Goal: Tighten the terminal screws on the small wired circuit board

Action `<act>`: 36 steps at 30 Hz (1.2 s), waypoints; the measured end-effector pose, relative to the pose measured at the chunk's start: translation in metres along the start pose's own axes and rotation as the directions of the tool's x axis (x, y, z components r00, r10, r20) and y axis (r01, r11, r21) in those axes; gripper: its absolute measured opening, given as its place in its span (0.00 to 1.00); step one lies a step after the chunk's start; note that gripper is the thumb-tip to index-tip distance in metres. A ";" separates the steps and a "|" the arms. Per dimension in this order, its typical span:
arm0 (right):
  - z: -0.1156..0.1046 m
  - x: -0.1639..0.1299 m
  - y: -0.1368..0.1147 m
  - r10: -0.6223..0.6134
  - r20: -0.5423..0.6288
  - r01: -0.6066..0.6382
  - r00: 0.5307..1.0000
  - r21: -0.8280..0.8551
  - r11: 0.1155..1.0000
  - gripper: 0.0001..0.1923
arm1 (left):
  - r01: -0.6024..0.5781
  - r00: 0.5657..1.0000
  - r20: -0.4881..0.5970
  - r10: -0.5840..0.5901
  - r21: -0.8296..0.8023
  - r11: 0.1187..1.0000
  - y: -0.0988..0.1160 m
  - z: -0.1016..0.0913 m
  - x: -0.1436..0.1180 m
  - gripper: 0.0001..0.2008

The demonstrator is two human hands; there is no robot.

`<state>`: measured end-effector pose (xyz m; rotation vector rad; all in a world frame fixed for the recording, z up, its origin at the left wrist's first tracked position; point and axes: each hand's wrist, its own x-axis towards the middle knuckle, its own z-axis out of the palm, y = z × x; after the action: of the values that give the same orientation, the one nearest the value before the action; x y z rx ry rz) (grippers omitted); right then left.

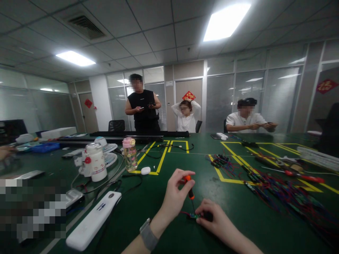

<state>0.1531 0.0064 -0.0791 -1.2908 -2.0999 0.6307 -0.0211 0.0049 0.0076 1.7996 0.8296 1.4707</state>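
Counter [164,211]: green top marked with yellow tape boxes — it carries everything here, with the working spot at the near edge, close under the head.
Wire heap [280,190]: red, blue and black leads spread loose on the person's right, near but apart from the hands.
White case [92,220]: long, lying flat on the person's left, beside black cables.
Left hand [176,192]: raised above the counter, fingers closed round the orange-and-black handle of the screwdriver [190,190] — held near upright, likely so the tip bears straight down.
Right hand [215,220]: low on the counter, fingertips pinched on the small part [194,216] — probably pinning it flat so it cannot turn.
Small part: dark, with short red and blue leads, directly under the screwdriver tip, touching the right fingertips, just below the left hand.
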 end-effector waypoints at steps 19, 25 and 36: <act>0.002 0.001 0.003 -0.001 -0.004 0.001 1.000 -0.008 1.000 0.07 | 0.031 0.999 0.030 -0.028 -0.088 0.996 0.002 -0.004 0.003 0.13; 0.004 0.001 0.005 0.002 -0.012 -0.002 1.000 0.006 1.000 0.06 | 0.097 0.988 0.140 -0.067 -0.224 0.970 0.000 -0.006 0.003 0.17; 0.007 0.003 0.010 0.003 -0.021 -0.002 1.000 0.020 1.000 0.06 | 0.056 0.993 0.109 -0.041 -0.144 0.988 0.001 -0.002 0.002 0.16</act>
<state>0.1539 0.0123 -0.0897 -1.2838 -2.0702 0.6354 -0.0225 0.0059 0.0101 1.7193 0.6894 1.3566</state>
